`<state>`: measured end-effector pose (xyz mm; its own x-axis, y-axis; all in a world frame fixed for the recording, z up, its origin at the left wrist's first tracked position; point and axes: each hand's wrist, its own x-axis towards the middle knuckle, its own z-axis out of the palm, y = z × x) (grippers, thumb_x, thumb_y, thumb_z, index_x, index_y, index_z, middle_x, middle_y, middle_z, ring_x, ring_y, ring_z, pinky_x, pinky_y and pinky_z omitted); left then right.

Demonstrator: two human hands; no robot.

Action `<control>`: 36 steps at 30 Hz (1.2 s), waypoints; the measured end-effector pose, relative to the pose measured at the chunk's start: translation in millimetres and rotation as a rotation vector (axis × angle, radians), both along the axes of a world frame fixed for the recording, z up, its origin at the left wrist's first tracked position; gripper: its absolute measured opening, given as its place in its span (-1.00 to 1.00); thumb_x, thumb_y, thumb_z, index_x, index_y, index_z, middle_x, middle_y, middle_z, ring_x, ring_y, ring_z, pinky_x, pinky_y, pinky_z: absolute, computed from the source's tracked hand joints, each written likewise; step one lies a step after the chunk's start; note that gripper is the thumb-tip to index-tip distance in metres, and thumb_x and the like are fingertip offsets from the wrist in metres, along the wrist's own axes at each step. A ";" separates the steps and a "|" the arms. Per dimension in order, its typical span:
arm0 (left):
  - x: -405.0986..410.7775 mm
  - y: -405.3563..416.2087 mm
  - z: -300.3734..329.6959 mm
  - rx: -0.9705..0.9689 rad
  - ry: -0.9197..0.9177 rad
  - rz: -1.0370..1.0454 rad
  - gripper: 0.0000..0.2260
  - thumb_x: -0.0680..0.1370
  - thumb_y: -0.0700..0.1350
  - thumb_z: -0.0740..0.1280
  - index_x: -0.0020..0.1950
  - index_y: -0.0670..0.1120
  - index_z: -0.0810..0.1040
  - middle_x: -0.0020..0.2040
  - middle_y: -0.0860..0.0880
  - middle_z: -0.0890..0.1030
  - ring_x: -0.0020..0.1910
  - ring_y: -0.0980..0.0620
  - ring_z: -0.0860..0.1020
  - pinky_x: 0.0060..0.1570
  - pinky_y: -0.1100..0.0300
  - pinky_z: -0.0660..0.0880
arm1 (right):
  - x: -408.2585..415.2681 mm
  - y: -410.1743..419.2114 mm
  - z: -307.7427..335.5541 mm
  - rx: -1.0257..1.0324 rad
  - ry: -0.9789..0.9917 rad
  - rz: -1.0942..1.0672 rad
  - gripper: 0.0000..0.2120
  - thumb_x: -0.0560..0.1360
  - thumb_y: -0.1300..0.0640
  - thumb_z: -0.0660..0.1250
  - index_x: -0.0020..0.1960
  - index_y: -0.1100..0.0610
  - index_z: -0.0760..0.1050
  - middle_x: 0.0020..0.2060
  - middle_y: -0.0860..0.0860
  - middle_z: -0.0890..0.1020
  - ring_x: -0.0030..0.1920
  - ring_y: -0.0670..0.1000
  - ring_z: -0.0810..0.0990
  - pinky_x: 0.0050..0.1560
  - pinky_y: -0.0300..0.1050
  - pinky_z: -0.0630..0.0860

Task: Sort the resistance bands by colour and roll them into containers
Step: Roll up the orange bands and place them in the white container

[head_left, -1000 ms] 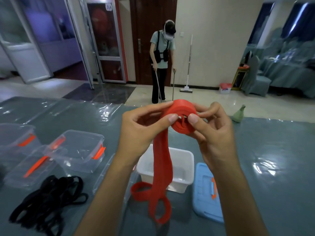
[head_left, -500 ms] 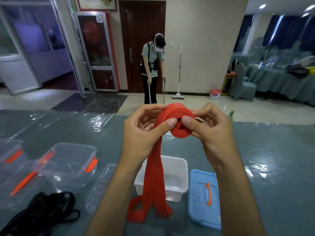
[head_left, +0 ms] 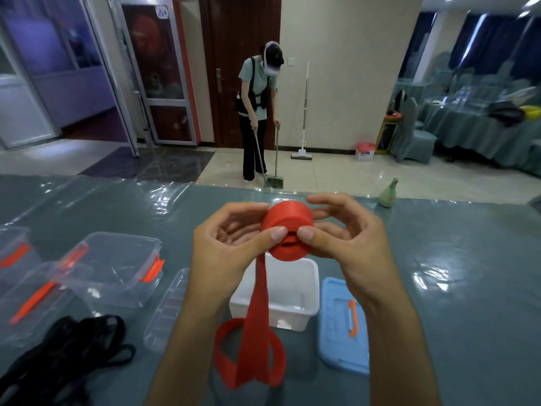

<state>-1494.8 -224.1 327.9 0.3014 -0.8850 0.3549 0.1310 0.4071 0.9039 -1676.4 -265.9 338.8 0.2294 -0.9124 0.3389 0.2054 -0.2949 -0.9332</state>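
Both hands hold a red resistance band (head_left: 288, 234) above the middle of the surface (head_left: 456, 288), most of it wound into a thick roll. The left hand (head_left: 231, 244) grips the roll's left side, thumb pressed on its near face and fingers curled behind. The right hand (head_left: 348, 244) pinches the right side, thumb on the near face, fingers arched over the top and back. The unrolled tail hangs straight down from the roll, in front of a white open container (head_left: 304, 294), and its end loops lie on the surface near the front edge.

Just right of the white container lies a blue lid (head_left: 336, 341) with an orange handle. Toward the left edge stand clear containers (head_left: 117, 268) with orange latches, with a clear lid (head_left: 168, 309) between them and the left forearm. A tangle of black bands (head_left: 67, 356) lies at the front-left corner. A small green bottle (head_left: 388, 194) stands at the far edge. Beyond the surface, another person (head_left: 259, 112) stands on the floor holding a broom and a dustpan
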 end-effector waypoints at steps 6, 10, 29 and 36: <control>13.7 1.8 8.4 0.032 -0.128 -0.068 -0.63 0.28 -0.17 0.60 0.08 -0.06 0.74 -0.01 -0.05 0.78 0.02 -0.01 0.75 0.02 0.22 0.65 | 12.9 5.9 -21.0 0.050 -0.153 0.013 -0.69 0.36 0.21 0.62 0.06 0.13 0.64 -0.01 0.17 0.74 -0.01 0.22 0.76 -0.09 0.08 0.71; 13.6 0.9 9.8 0.050 -0.193 -0.068 -0.55 0.22 -0.16 0.65 0.09 -0.06 0.70 -0.01 -0.02 0.77 0.01 0.01 0.75 0.07 0.17 0.66 | 7.8 4.0 -16.6 0.079 -0.128 0.011 -0.74 0.27 0.16 0.65 -0.15 0.08 0.59 -0.08 0.10 0.75 -0.11 0.12 0.76 -0.22 0.08 0.70; -4.5 -9.6 -0.1 0.027 -0.018 -0.062 -0.61 0.35 -0.20 0.56 0.17 -0.19 0.68 0.10 -0.16 0.75 0.08 -0.02 0.73 0.08 0.21 0.63 | 2.6 -5.1 -19.1 -0.038 -0.175 -0.029 -0.59 0.34 0.22 0.59 0.16 0.06 0.62 0.02 0.01 0.70 0.02 0.18 0.75 -0.10 0.04 0.71; 7.0 -7.4 4.7 -0.006 -0.101 0.005 -0.58 0.34 -0.13 0.58 0.19 -0.10 0.67 0.05 -0.04 0.76 0.08 0.03 0.73 0.10 0.24 0.62 | 8.3 -8.9 -23.7 0.046 -0.119 0.025 -0.62 0.32 0.22 0.66 0.00 0.17 0.54 0.04 0.11 0.73 0.00 0.17 0.75 -0.03 0.00 0.70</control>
